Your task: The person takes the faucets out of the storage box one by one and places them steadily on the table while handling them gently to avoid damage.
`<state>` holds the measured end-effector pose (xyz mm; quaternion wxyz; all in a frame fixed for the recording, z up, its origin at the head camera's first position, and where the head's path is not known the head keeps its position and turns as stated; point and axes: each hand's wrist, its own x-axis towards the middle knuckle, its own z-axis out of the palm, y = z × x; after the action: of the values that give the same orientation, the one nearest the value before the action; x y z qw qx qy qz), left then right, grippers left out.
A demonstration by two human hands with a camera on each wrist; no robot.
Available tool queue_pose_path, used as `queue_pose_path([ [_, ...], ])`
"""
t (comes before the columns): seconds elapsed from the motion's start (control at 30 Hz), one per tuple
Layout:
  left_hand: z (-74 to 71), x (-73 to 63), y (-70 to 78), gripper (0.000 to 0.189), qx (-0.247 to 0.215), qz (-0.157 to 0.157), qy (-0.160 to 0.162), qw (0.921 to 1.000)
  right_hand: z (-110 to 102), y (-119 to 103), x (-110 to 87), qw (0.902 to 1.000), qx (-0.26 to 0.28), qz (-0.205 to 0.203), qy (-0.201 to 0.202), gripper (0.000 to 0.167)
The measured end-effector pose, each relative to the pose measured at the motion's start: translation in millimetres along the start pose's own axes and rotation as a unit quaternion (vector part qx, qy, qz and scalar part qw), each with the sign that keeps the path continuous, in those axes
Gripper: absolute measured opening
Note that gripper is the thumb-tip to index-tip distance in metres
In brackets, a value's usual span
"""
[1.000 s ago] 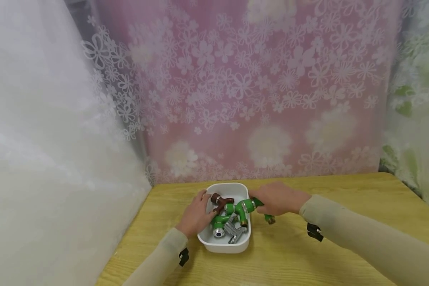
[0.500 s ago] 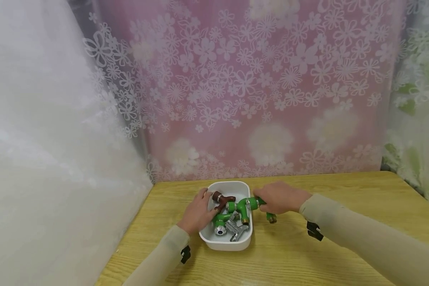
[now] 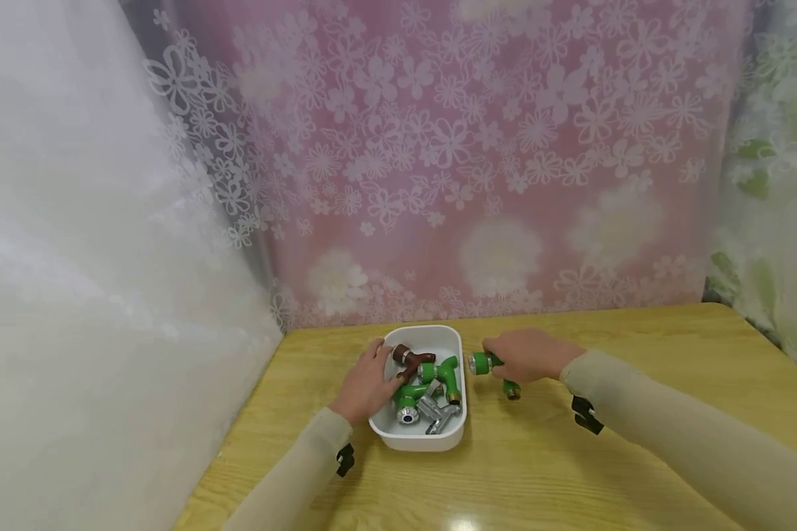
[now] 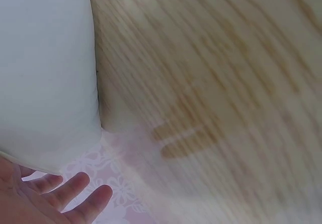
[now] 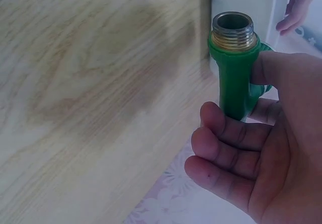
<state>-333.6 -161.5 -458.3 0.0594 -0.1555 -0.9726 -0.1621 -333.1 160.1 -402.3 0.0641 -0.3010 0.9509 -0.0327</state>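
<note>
The right hand (image 3: 531, 354) has its thumb and fingers round a green tap (image 3: 481, 363), just to the right of the white tub (image 3: 416, 442) and not touching it. I can't tell if the tap touches the table (image 3: 538, 457). The left hand (image 3: 365, 387) rests on the tub's left edge, its fingers long and loose. To do this well, I think the right hand should hold the tap snugly by its middle, since the hard end could knock the tub, and the left hand should press just enough so the tub won't slide. From the head you can see inside the tub: a brown tap (image 3: 417, 363), a green tap with a green knob (image 3: 449, 375), a green tap with a silver knob (image 3: 417, 391) and a silver tap (image 3: 440, 414). The left wrist view shows none of those, only the tub's smooth outside, the table and the fingers. The right wrist view shows the tap's shiny screw end (image 5: 233, 30) and the hole in it, which the head view doesn't show clearly.
</note>
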Motion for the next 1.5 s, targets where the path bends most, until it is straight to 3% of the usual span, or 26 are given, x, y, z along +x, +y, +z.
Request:
queue_pose_path([
  [0.43, 3.7, -4.1, -1.5, 0.064, 0.005, 0.003, -0.005, 1.0, 23.1, -4.8, 8.6, 0.9998, -0.009, 0.013, -0.01, 0.022],
  [1.17, 4.7, 0.9, -0.3, 0.064, 0.025, 0.004, 0.007, 0.9996, 33.9, -3.4, 23.8, 0.9991, -0.002, 0.038, -0.017, 0.018],
  [1.5, 3.5, 0.9, -1.6, 0.064, 0.013, -0.003, 0.006, 0.9999, 36.5, -2.4, 29.8, 0.9991, 0.003, 0.039, -0.019, 0.017],
])
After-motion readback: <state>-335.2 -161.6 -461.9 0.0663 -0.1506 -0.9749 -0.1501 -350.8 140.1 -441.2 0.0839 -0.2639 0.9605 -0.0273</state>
